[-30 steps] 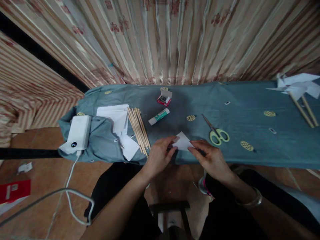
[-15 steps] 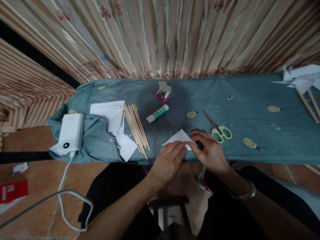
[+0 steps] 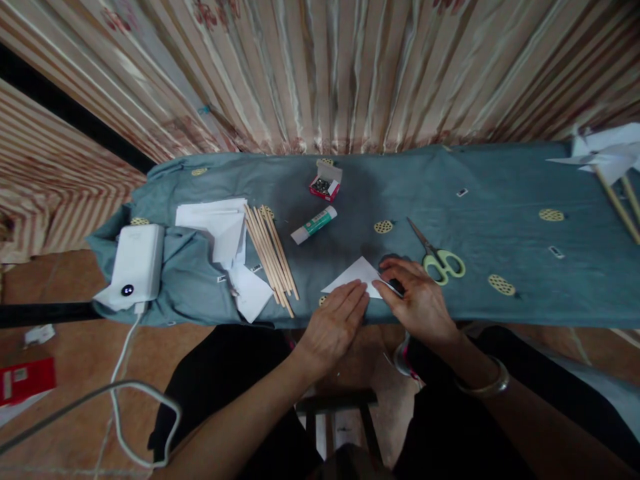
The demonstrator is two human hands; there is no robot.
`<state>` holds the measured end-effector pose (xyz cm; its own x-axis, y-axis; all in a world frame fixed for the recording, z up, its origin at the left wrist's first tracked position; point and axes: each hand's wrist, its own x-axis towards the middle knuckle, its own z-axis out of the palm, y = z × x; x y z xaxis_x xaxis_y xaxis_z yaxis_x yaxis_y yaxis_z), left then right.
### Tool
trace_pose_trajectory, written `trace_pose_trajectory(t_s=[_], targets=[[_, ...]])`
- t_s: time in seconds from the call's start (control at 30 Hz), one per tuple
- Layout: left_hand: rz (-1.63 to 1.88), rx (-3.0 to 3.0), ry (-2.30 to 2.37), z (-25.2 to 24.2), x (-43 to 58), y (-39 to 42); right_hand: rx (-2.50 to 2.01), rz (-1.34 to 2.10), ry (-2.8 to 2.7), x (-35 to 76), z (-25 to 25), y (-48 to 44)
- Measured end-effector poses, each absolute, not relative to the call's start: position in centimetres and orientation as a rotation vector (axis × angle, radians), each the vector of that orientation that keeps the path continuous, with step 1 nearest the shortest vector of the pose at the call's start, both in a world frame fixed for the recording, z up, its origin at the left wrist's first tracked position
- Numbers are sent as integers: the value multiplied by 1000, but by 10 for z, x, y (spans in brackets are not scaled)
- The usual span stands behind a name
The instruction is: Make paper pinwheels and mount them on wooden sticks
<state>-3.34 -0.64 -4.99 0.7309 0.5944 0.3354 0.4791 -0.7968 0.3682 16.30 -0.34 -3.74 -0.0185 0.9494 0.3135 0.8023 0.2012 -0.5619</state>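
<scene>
A white sheet of paper, folded to a triangle, lies at the near edge of the cloth-covered table. My left hand rests flat on its lower left part, fingers stretched out together. At the triangle's right corner is my right hand, thumb and fingers closed around the paper's edge. Just beyond the right hand lie scissors with green handles, blades pointing away. A glue stick with a green label lies farther back, beside an open small red box of metal pins or tacks.
Several thin wooden sticks lie left of the hands, next to white paper pieces. A white power bank with a cable sits at the left end. Paper pinwheels on sticks lie at the far right.
My left hand has slid slightly left and toward me, apart from the right thumb, showing more of the paper. The right hand stays at the paper's right corner. The view shifts slightly.
</scene>
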Motion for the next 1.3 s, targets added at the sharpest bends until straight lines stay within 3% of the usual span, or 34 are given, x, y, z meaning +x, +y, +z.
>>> trace_pose_trajectory(t_s=[1.3], targets=[[539,2638,1109,-29,-62,8,-1582,400,-1914,188,-40,-34]])
